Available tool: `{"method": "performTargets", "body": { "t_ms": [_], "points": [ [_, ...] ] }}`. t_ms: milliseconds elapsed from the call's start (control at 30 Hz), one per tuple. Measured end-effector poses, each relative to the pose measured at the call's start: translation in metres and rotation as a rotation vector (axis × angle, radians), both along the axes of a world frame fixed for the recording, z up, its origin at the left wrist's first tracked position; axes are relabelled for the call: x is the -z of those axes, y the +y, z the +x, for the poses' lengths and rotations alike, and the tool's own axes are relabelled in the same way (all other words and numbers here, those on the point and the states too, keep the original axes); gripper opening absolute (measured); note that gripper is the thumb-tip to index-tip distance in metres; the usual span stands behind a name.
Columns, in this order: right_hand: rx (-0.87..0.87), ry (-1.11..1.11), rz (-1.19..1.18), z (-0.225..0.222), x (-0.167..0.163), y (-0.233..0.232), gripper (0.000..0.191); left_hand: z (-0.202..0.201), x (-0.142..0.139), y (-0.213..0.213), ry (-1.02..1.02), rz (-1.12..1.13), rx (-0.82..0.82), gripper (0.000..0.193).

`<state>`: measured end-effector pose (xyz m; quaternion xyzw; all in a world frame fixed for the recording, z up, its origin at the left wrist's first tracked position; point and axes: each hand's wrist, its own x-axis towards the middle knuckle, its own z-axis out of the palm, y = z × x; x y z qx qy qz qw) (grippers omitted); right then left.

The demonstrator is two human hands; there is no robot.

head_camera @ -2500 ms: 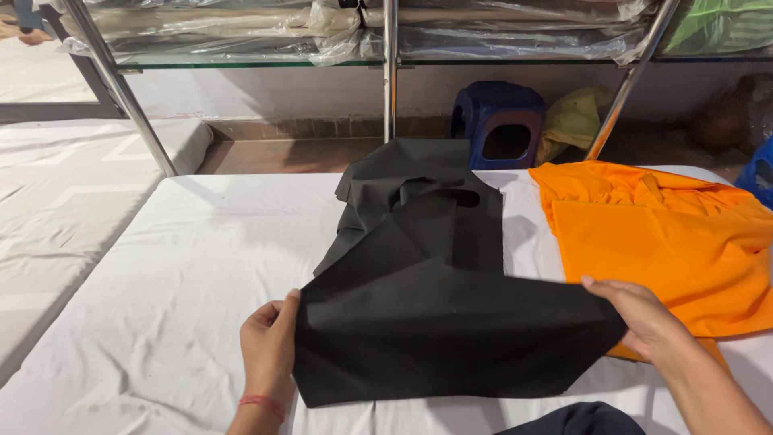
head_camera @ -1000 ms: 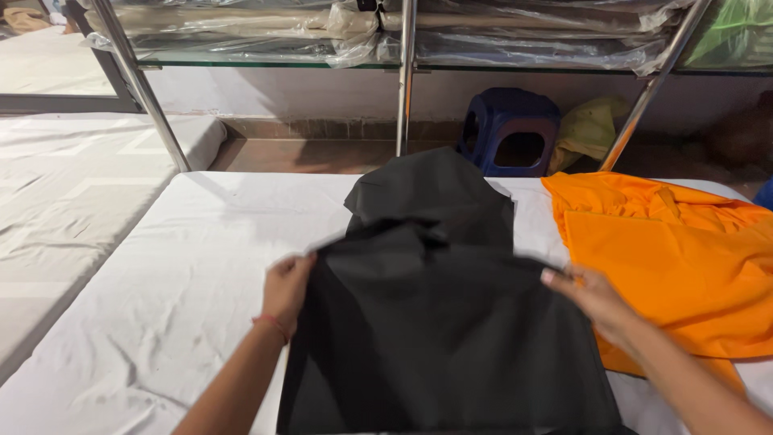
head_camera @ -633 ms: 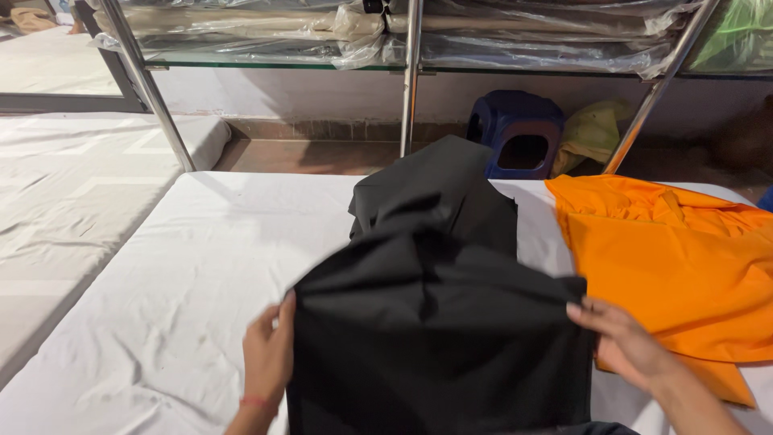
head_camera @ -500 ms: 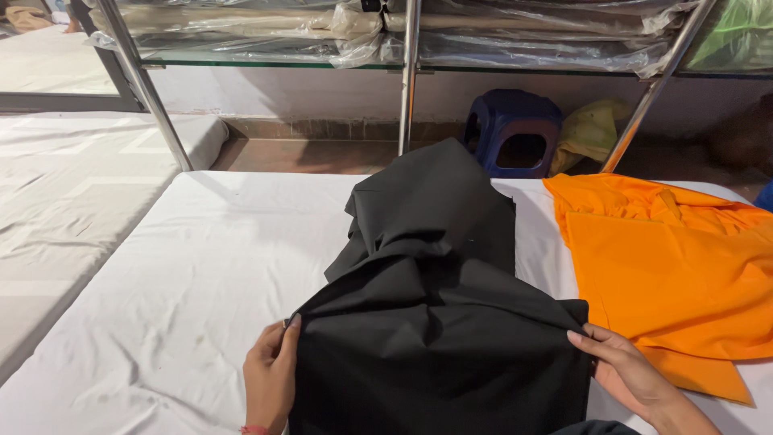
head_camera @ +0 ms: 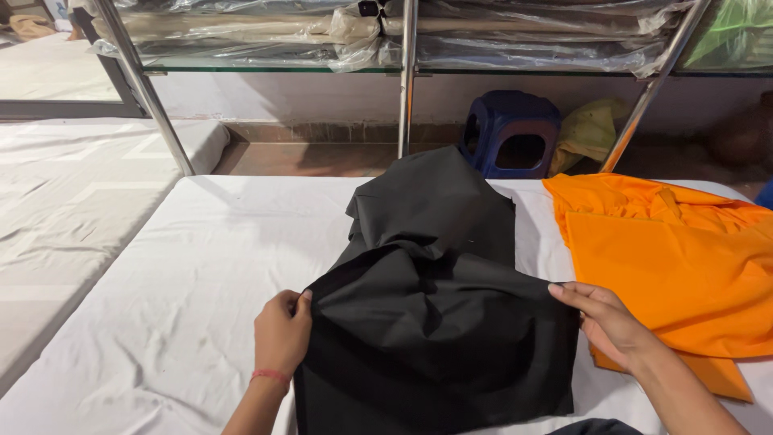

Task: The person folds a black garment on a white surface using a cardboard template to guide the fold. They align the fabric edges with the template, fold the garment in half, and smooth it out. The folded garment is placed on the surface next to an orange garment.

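Observation:
A black garment [head_camera: 435,322] lies on the white padded table [head_camera: 177,282], its far part bunched toward the back edge and its near part folded over. My left hand [head_camera: 282,334] pinches the left edge of the folded black cloth; a red thread band circles that wrist. My right hand [head_camera: 608,322] grips the right edge of the same fold, fingers curled over the cloth. An orange garment [head_camera: 684,258] lies spread to the right, partly under my right hand's side.
A blue plastic stool [head_camera: 511,133] and a yellow-green bag [head_camera: 592,133] sit on the floor behind the table. Metal shelf legs [head_camera: 145,89] hold shelves of plastic-wrapped cloth rolls [head_camera: 362,20]. A second white padded surface [head_camera: 72,193] lies at the left.
Both hands have drawn the folded edge of the black garment back toward me and lowered it onto the table; the far part has bunched up more.

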<state>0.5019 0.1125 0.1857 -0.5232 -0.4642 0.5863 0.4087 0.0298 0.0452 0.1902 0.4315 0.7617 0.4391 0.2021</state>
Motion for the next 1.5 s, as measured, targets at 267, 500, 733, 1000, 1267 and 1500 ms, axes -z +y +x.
{"method": "performTargets", "body": {
  "t_ms": [267, 500, 733, 1000, 1267, 1500],
  "points": [
    [0.011, -0.412, 0.132, -0.004, -0.010, 0.013, 0.034, 0.008, 0.001, 0.015, -0.266, 0.019, -0.064, 0.041],
    [0.245, 0.354, 0.069, 0.025, 0.011, 0.041, 0.017, 0.009, -0.006, 0.032, -0.639, 0.403, -0.101, 0.042],
    [0.286, 0.300, -0.151, 0.021, 0.005, 0.015, 0.023, 0.004, 0.006, 0.004, -0.507, 0.328, -0.095, 0.050],
    [-0.143, -0.340, -0.429, 0.028, 0.000, -0.025, 0.050, -0.011, 0.005, -0.038, -0.360, 0.066, 0.011, 0.047],
    [-0.044, -0.543, -0.391, 0.012, 0.019, -0.033, 0.058, -0.045, 0.059, -0.050, 0.067, -0.222, 0.092, 0.048],
    [-0.286, -0.613, -0.441, -0.026, 0.031, -0.051, 0.085, -0.023, 0.119, -0.044, 0.295, -0.150, 0.345, 0.083]
  ]
}}
